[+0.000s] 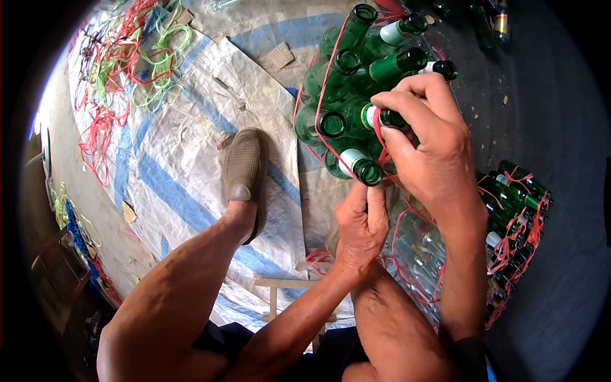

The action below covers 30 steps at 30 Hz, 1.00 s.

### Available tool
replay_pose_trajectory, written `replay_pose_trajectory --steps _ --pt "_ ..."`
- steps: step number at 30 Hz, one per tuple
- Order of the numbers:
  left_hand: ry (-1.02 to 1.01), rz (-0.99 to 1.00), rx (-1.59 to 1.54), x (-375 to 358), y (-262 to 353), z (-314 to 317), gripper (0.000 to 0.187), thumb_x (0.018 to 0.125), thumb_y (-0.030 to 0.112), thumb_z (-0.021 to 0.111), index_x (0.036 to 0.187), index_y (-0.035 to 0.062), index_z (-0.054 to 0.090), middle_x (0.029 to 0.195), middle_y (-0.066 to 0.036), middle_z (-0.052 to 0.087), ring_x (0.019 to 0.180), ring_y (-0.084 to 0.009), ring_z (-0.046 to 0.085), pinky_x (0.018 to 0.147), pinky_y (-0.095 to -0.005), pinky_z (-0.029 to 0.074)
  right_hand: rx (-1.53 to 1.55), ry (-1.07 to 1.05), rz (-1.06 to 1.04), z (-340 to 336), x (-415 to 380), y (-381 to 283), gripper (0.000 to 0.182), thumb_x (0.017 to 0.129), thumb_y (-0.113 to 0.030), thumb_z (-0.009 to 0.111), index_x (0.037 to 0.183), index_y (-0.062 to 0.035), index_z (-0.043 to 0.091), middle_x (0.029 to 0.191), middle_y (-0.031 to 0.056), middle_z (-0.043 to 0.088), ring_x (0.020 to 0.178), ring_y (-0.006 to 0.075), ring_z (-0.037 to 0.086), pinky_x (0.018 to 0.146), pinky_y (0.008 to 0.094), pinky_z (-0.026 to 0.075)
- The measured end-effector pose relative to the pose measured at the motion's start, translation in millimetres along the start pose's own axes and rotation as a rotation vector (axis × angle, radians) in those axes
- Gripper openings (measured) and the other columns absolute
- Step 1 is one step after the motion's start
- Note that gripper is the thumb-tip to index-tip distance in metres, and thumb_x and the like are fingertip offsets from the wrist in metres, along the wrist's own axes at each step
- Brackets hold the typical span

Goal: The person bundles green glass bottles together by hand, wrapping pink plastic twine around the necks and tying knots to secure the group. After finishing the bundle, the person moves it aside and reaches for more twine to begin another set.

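Note:
Several green glass bottles (347, 62) stand bunched upright, with red string (328, 70) running around and between their necks. My right hand (433, 130) is closed in a pinch at the neck of one green bottle (369, 117), where a loop of the string passes around it. My left hand (364, 219) is just below the mouth of the nearest bottle (368, 170), which has a white neck label. Its thumb and finger are pressed together where the string comes down, though their tips are partly hidden behind that bottle.
Tangled red and green string (149, 63) lies at the upper left on a blue-striped white sheet (184, 184). Clear bottles (420, 254) lie beside my right leg. More tied green bottles (519, 197) are at the right. My shod foot (245, 162) rests on the sheet.

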<state>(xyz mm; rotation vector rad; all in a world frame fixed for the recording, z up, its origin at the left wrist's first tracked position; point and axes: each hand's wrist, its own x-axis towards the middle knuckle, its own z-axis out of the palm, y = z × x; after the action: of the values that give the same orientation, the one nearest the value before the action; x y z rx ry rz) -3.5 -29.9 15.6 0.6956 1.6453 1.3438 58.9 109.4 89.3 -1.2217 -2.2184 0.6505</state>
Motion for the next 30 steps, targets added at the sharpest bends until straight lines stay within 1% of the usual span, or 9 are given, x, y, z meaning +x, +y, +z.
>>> replay_pose_trajectory --steps 1,4,8,9,12,14,17,24,30 --pt "-0.012 -0.016 0.033 -3 -4 -3 0.019 0.111 0.01 0.06 0.11 -0.0021 0.075 0.087 -0.005 0.071 0.08 -0.0098 0.061 0.072 -0.029 0.052 -0.022 -0.015 0.008 -1 1 1 0.03 0.084 0.008 0.075 0.112 0.0007 0.073 0.104 0.0124 0.065 0.093 0.0264 0.068 0.082 0.0358 0.055" --pt "-0.006 0.008 0.049 -9 2 -6 0.017 0.111 0.011 0.061 0.114 -0.0004 0.074 0.089 -0.006 0.072 0.082 -0.0097 0.061 0.074 -0.0286 0.052 0.044 -0.084 0.022 -7 3 2 0.026 0.085 0.008 0.073 0.11 0.0016 0.073 0.111 0.0182 0.066 0.094 0.0388 0.071 0.08 0.0439 0.057" --pt "0.015 0.034 0.078 -14 16 -9 0.016 0.11 0.011 0.062 0.116 0.0008 0.073 0.09 -0.008 0.073 0.082 -0.0118 0.063 0.075 -0.0309 0.053 0.04 -0.116 0.024 -12 1 3 0.034 0.086 0.009 0.067 0.12 0.0047 0.069 0.116 0.0215 0.065 0.107 0.0425 0.068 0.091 0.0455 0.056" --pt "0.021 0.055 0.074 -15 18 -9 0.017 0.11 0.011 0.062 0.117 0.0008 0.073 0.09 -0.009 0.073 0.081 -0.0123 0.063 0.075 -0.0316 0.053 0.034 -0.142 0.056 -17 -1 0 0.045 0.084 0.011 0.063 0.129 0.0056 0.065 0.12 0.0237 0.064 0.114 0.0441 0.065 0.097 0.0458 0.054" --pt "0.01 0.078 0.14 -18 24 -15 0.017 0.109 0.013 0.063 0.116 0.002 0.074 0.087 -0.016 0.073 0.076 -0.0147 0.065 0.071 -0.035 0.055 0.079 -0.135 0.082 -28 -14 -5 0.052 0.083 0.01 0.063 0.135 0.0051 0.062 0.125 0.0243 0.063 0.116 0.0447 0.064 0.101 0.0463 0.054" --pt "-0.006 0.086 0.209 -19 29 -19 0.017 0.109 0.014 0.064 0.116 0.0029 0.074 0.085 -0.018 0.072 0.073 -0.0155 0.065 0.069 -0.0361 0.055 0.08 -0.194 0.112 -36 -28 -11 0.064 0.082 0.005 0.067 0.145 0.0023 0.057 0.136 0.023 0.062 0.126 0.0451 0.062 0.105 0.0456 0.053" --pt "0.012 0.221 0.27 -16 28 -23 0.016 0.108 0.014 0.062 0.111 0.0027 0.074 0.086 -0.023 0.072 0.072 -0.0348 0.074 0.066 -0.0418 0.056 0.037 -0.177 0.057 -38 -44 -18 0.075 0.082 0.006 0.068 0.155 -0.0005 0.049 0.142 0.0213 0.058 0.127 0.0453 0.061 0.106 0.0467 0.053" --pt "-0.041 0.297 0.452 -15 47 -35 0.013 0.104 0.012 0.064 0.105 0.0032 0.072 0.08 -0.026 0.067 0.068 -0.0435 0.068 0.062 -0.0454 0.052 0.056 -0.109 0.047 -27 -50 -10 0.074 0.082 0.006 0.071 0.153 -0.0065 0.053 0.138 0.0187 0.061 0.122 0.0436 0.065 0.1 0.0471 0.056" --pt "-0.091 0.407 0.635 -4 60 -43 0.02 0.1 0.015 0.064 0.086 0.0016 0.069 0.076 -0.028 0.065 0.069 -0.0485 0.066 0.06 -0.052 0.051 0.099 -0.073 0.07 -22 -51 -3 0.078 0.077 0.004 0.079 0.15 -0.011 0.058 0.129 0.0197 0.066 0.114 0.0423 0.067 0.096 0.0451 0.058"
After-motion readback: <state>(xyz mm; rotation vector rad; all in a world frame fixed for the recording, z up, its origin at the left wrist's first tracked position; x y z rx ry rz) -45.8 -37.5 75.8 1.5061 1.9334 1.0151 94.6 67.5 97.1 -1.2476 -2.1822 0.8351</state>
